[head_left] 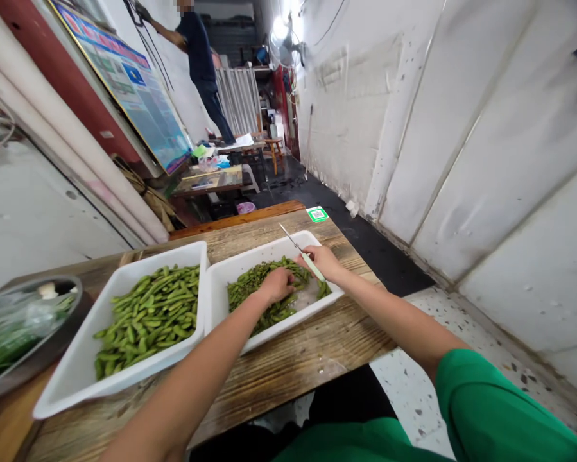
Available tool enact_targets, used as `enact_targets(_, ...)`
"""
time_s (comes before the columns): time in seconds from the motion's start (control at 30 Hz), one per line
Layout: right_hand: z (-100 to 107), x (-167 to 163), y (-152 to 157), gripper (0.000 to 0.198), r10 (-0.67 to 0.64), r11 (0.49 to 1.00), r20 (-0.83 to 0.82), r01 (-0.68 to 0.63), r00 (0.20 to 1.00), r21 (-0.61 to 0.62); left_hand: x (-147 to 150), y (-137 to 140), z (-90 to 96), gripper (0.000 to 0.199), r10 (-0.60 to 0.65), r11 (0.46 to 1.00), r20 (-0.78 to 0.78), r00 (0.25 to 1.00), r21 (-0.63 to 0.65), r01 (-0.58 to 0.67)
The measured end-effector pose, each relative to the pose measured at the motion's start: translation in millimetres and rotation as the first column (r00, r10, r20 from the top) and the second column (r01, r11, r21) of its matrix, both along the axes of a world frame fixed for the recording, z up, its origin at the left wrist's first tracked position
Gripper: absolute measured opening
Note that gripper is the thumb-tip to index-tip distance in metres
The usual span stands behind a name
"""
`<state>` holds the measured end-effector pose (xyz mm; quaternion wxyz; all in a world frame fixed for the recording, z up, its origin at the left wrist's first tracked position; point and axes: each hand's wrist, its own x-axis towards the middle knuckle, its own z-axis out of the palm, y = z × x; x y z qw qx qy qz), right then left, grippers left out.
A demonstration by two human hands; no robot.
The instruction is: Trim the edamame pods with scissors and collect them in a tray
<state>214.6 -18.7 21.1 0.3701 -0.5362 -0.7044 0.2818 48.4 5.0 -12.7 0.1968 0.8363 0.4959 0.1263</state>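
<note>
My right hand (323,260) grips scissors (312,265) with pale green handles, their metal blades pointing up and away over the far rim of the right-hand white tray (264,341). Inside that tray, my left hand (277,285) has its fingers curled down onto green edamame pods (249,281); its fingertips are partly hidden. A bare, wet-looking patch of tray bottom shows to the right of these pods. Beside it, on the left, a second white tray (69,388) holds a broad heap of edamame pods (153,311).
Both trays stand on a wooden table (312,343). A metal bowl (71,314) with bagged greens is at far left. A green code card (317,214) lies by the table's far corner. Farther back, a person (201,64) stands on a cluttered table, reaching toward the wall.
</note>
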Motion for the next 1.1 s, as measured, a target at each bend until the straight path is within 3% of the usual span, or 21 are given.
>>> enact_targets(0.2, 2, -2, -3, 0.033, -0.048, 0.998, 0.050, 0.046, 0.998, 0.037, 0, -8, 3.2, 0.020, -0.134, 0.986, 0.092, 0.987, -0.084, 0.142)
enact_targets(0.27, 2, -3, -3, 0.034, -0.037, 0.999, 0.045, 0.036, 0.998, 0.025, -2, -6, 5.6, 0.021, -0.097, 0.987, 0.165, 0.981, -0.109, 0.116)
enact_targets(0.33, 2, -4, -4, 0.034, -0.018, 1.000, 0.015, 0.019, 1.000, -0.011, -8, -1, 9.4, 0.015, 0.021, 0.992, 0.290, 0.957, -0.124, 0.016)
enact_targets(0.47, 3, -8, -8, 0.039, 0.055, 0.971, -0.126, -0.082, 0.991, -0.224, -24, 8, 16.7, 0.015, 0.297, 0.942, 0.543, 0.785, -0.304, -0.145)
enact_targets(0.57, 8, -10, -14, 0.043, 0.140, 0.886, -0.209, -0.217, 0.968, -0.410, -31, 10, 19.5, 0.018, 0.446, 0.873, 0.635, 0.631, -0.464, -0.150)
enact_targets(0.67, 13, -10, -19, 0.045, 0.180, 0.836, -0.208, -0.261, 0.961, -0.483, -31, 10, 21.3, 0.015, 0.500, 0.838, 0.679, 0.538, -0.536, -0.102)
enact_targets(1.1, 7, -7, -18, 0.046, 0.245, 0.839, -0.169, -0.296, 0.955, -0.457, -27, 4, 24.4, 0.015, 0.539, 0.764, 0.646, 0.540, -0.645, 0.009)
